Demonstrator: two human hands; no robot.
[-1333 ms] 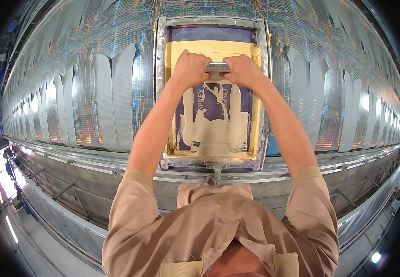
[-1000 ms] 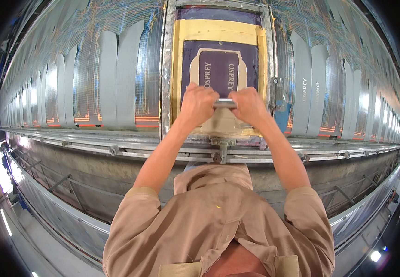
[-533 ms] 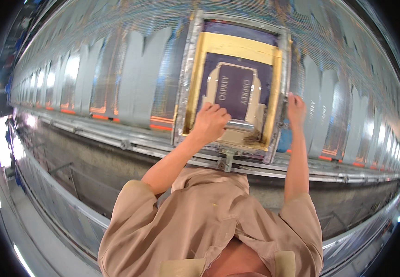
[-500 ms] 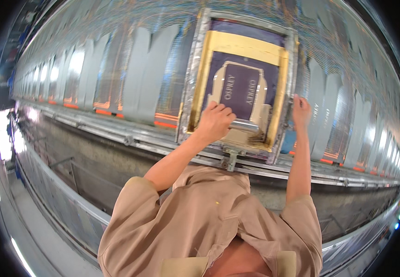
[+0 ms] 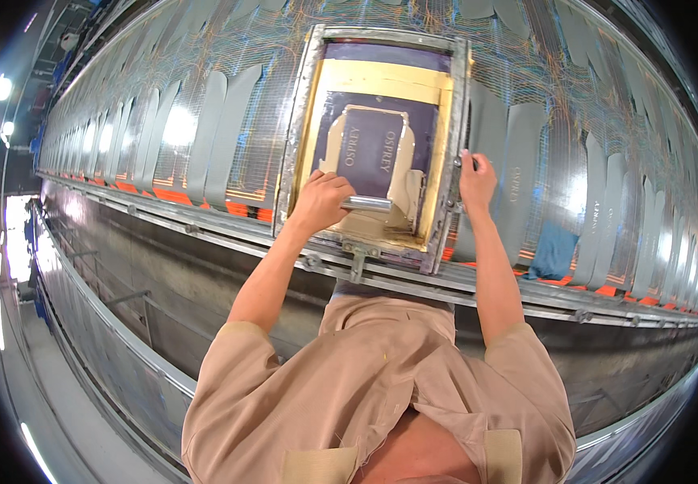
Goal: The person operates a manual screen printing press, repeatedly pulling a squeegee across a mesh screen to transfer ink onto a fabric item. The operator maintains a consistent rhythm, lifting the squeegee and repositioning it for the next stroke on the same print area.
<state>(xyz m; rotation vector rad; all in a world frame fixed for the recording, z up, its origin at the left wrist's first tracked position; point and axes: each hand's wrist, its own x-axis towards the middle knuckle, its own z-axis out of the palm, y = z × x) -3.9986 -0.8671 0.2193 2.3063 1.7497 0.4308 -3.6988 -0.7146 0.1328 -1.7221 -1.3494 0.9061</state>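
A metal-framed printing screen [image 5: 462, 74] with yellow borders, a purple stencil with pale lettering and beige ink sits over the long table. My left hand [image 5: 320, 200] grips the squeegee's metal bar handle [image 5: 366, 202] low on the screen. My right hand [image 5: 476, 179] is closed on a small dark handle [image 5: 459, 162] at the frame's right side. The screen's underside is hidden.
Rows of grey cut pieces [image 5: 522, 161] line the shiny table on both sides. A blue cloth [image 5: 554, 252] lies right of the screen. Metal rails [image 5: 542, 302] run along the near edge, above a walkway with railings.
The squeegee came down the screen under both hands. My right hand then let go and moved to the frame's side. The screen has since shifted left along the table, away from the blue cloth.
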